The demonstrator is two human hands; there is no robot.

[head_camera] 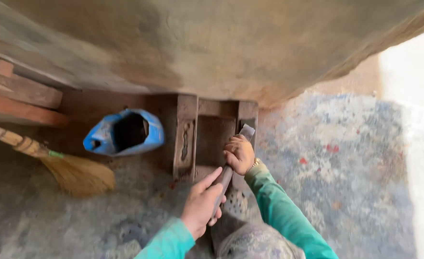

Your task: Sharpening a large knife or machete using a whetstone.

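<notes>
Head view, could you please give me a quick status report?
Left hand and right hand both gripping the chisel. Blade on carved wooden frame. Blue bag, broom lying apart, left.

package: blue plastic sack (124, 133) | shape: crumpled, mouth open (dark inside) | place: just left of carved wooden frame (185, 136), on floor

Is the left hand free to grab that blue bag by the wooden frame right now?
Probably not at once: the left hand is wrapped round the scraper's handle. The floor between it and the blue bag looks open, so only the grip stands in the way.
</notes>
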